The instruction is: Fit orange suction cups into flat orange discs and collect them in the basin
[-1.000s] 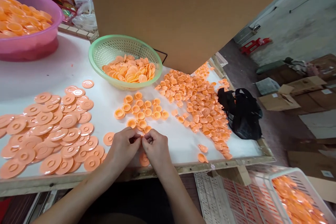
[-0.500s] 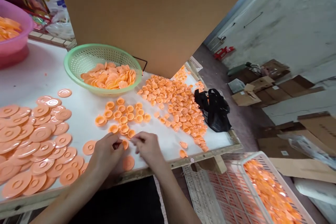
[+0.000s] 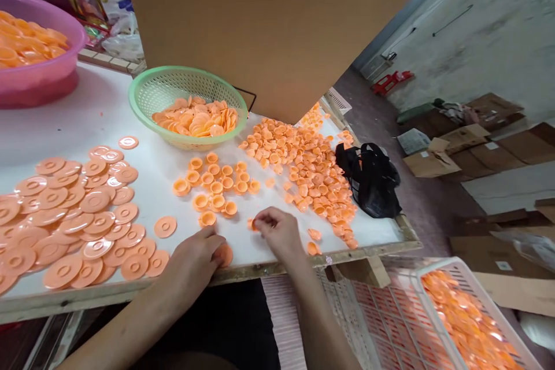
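My right hand pinches a small orange plastic cup just above the white tabletop. My left hand is closed at the left side of a flat orange disc by the front edge; its fingers partly cover the disc. Beyond the hands, several small round cups stand mouth up in a loose group. A single ringed disc lies left of that group. Farther left spreads a pile of overlapping discs. A heap of loose cups lies to the right.
A green colander with orange discs stands at the back, before a large cardboard sheet. At left is a pink basin of orange pieces. A black bag lies at the right edge. Below right stands a crate of orange pieces.
The hands have moved apart. My right hand has gone right with a cup, and my left hand has come down to the disc at the edge. The view has shifted slightly left.
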`<state>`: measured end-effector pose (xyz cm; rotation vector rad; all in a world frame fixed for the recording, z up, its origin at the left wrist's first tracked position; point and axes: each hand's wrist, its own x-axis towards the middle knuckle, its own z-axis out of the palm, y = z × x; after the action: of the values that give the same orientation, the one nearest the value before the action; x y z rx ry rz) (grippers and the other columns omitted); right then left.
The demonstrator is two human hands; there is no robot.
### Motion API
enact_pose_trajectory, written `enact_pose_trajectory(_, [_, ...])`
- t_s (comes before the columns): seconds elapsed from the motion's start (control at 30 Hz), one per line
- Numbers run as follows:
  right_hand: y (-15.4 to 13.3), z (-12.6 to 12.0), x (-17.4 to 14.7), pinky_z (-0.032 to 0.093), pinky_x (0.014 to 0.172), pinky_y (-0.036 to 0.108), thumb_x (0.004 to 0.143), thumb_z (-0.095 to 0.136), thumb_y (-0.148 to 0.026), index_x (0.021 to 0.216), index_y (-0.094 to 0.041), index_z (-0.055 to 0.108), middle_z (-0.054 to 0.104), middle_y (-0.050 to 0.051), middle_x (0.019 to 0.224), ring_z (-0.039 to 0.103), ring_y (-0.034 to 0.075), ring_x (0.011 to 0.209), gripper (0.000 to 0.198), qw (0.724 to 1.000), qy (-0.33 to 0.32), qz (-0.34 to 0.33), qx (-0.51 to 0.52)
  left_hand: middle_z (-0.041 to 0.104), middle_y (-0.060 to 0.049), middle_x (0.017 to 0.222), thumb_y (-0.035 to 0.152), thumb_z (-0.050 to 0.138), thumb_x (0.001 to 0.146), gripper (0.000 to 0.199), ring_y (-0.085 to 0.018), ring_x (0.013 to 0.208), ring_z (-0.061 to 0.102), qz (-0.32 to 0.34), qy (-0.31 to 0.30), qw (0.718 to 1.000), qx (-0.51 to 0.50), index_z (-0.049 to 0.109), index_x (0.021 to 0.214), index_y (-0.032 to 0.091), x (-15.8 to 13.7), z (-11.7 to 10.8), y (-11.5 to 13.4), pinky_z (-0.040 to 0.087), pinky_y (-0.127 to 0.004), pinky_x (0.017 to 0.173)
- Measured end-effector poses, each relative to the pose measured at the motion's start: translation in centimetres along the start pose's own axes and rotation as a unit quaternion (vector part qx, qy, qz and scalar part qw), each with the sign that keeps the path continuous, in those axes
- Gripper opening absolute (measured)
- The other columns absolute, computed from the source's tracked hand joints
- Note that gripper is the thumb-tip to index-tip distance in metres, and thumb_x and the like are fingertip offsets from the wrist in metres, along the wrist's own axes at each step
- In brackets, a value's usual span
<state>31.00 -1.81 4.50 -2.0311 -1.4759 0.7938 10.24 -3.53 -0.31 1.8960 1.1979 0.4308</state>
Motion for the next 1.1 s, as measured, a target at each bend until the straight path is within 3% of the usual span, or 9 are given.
enact_pose_trajectory(0.07, [-0.5,1.2,-2.0,0.042,0.056,0.022,0.069,0.064,-0.013,0.068,-0.018,0.068,0.064,-0.002,0.061,0.055,0.012,0.055,0.006,0.996,-0.066,0.032,0.044,0.054,-0.001,0.085,0.020,0.047,0.090,0.023,-0.012,0.071,0.056,-0.008,-0.020,1.000,0.010,0.069,0.083,0.022,0.6,0.4,0.3,0.039,-0.026,0.068])
enact_pose_trajectory(0.13, [-0.9,2.3,-3.1,0.041,0.055,0.021,0.067,0.064,-0.011,0.066,-0.018,0.068,0.064,-0.002,0.061,0.055,0.011,0.056,0.007,0.994,-0.083,0.051,0.045,0.052,-0.001,0.084,0.022,0.045,0.092,0.026,-0.012,0.071,0.056,-0.017,-0.020,1.000,0.008,0.067,0.080,0.020,1.0,0.5,0.4,0.038,-0.026,0.068])
enact_pose_trajectory(0.27, [-1.2,3.7,-3.4,0.039,0.052,0.020,0.067,0.059,-0.008,0.063,-0.017,0.065,0.060,-0.003,0.056,0.053,0.011,0.053,0.012,0.995,-0.071,0.066,0.020,0.051,-0.002,0.083,0.025,0.042,0.095,0.029,-0.011,0.069,0.054,-0.009,-0.011,1.000,-0.023,0.065,0.079,0.018,1.0,0.6,0.2,0.038,-0.025,0.066])
enact_pose_trajectory(0.47, [-1.5,4.7,-3.5,0.040,0.054,0.021,0.070,0.058,-0.011,0.062,-0.018,0.060,0.059,-0.002,0.057,0.054,0.011,0.054,0.010,0.997,-0.068,0.036,-0.002,0.058,-0.003,0.082,0.011,0.049,0.084,0.022,-0.012,0.070,0.055,-0.001,-0.004,0.998,-0.067,0.070,0.082,0.017,1.1,0.4,-0.5,0.040,-0.025,0.067])
enact_pose_trajectory(0.67, [-1.3,5.0,-3.7,0.039,0.057,0.022,0.073,0.055,-0.012,0.063,-0.018,0.056,0.059,-0.001,0.061,0.053,0.012,0.057,0.011,0.996,-0.069,-0.012,-0.048,0.065,-0.001,0.079,0.014,0.055,0.079,0.027,-0.013,0.070,0.058,-0.040,0.002,0.987,-0.157,0.070,0.101,0.018,1.2,-1.0,0.4,0.043,-0.026,0.069])
enact_pose_trajectory(0.83, [-1.2,5.0,-3.7,0.039,0.057,0.023,0.075,0.052,-0.014,0.065,-0.019,0.054,0.058,0.000,0.063,0.053,0.013,0.058,0.012,0.996,-0.080,-0.010,-0.037,0.060,-0.002,0.077,0.011,0.054,0.077,0.012,-0.014,0.071,0.055,-0.075,0.070,0.985,-0.139,0.065,0.073,0.015,1.7,0.2,1.3,0.041,-0.026,0.066])
enact_pose_trajectory(1.1, [-1.1,5.7,-5.4,0.038,0.061,0.025,0.085,0.048,-0.015,0.069,-0.019,0.049,0.057,0.002,0.071,0.052,0.014,0.065,0.017,0.993,-0.021,-0.047,-0.103,0.059,-0.001,0.074,0.020,0.051,0.083,0.015,-0.012,0.067,0.055,-0.059,0.052,0.979,-0.187,0.060,0.071,0.017,1.3,0.5,1.0,0.041,-0.024,0.061])
